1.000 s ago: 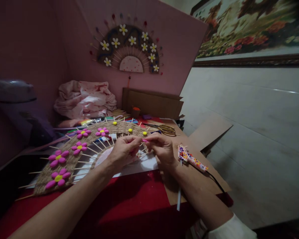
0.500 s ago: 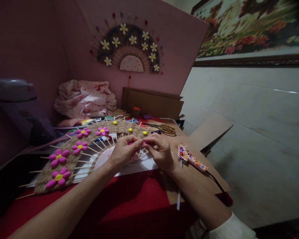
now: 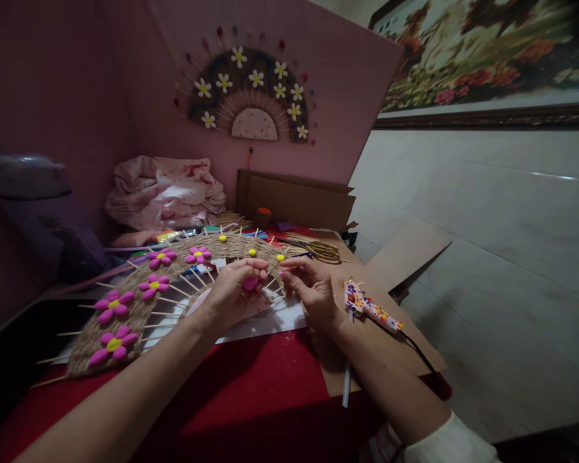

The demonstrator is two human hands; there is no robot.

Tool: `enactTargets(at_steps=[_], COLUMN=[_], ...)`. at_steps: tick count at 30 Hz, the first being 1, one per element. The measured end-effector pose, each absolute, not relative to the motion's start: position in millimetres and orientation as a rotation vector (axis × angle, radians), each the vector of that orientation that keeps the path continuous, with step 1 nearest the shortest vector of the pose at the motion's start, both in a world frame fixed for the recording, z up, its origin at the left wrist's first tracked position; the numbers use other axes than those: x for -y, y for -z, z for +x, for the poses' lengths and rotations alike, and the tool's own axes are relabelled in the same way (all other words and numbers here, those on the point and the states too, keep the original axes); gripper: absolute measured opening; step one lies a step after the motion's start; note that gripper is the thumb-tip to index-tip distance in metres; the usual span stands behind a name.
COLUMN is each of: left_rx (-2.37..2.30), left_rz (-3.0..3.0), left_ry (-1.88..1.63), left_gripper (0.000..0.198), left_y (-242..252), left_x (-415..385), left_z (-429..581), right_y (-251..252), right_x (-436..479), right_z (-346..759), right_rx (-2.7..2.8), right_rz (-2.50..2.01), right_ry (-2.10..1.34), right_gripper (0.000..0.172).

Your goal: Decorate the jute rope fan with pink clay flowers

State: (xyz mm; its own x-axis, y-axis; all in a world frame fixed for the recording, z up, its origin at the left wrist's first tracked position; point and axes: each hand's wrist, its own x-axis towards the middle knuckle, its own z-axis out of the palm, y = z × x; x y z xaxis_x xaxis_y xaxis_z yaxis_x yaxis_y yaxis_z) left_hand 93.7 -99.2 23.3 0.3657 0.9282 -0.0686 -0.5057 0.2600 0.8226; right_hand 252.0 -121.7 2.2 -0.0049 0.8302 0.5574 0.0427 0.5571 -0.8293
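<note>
In my left hand (image 3: 231,290), curled fingers hold a rounded, bright pink lump (image 3: 250,283); my right hand's (image 3: 314,292) fingertips pinch a tiny pink piece (image 3: 282,273), near the beige, twine-covered arch (image 3: 84,347) on the red worktop (image 3: 265,379).

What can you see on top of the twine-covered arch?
The arch bears five pink flowers with yellow centres and three yellow discs. Anything behind the left hand and right hand is hidden.
</note>
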Motion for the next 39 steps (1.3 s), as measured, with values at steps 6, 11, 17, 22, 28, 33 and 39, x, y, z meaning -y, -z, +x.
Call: enactTargets(at_steps=[6,11,17,22,28,33,39], left_rx=[-0.493,-0.517,-0.579,-0.568,-0.568,-0.577,-0.562], left_rz=[0.780,0.841,0.971,1.059,0.964,0.960,0.949], left_ry=[-1.038,-1.024,-0.886,-0.884,-0.922,-0.893,-0.912], left_gripper=[0.018,0.019,0.031,0.033,0.036,0.036,0.031], left_y=[-17.6,-18.2,-18.2,-16.0,-12.8,-13.9,-9.9], left_x=[97.0,99.8,106.0,105.3,101.9,102.6,99.4], left_z=[93.9,96.7,98.6,98.2,100.8,99.8,98.9], right_y=[-3.7,-3.2,0.3,-1.8,-2.7,-1.2,-3.1], right_x=[118.0,116.5,116.3,118.2,120.3,119.2,119.5], right_z=[253.0,252.9,251.0,251.4,253.6,252.9,254.7], right_rx=[1.395,1.352,1.459,1.588,1.637,1.593,1.636], right_rz=[-0.773,-0.750,-0.698,-0.769,-0.802,-0.767,-0.746], right_ry=[-0.846,-0.992,-0.727,-0.556,-0.478,-0.432,-0.432], right_gripper=[0.017,0.019,0.010,0.011,0.008,0.005,0.009])
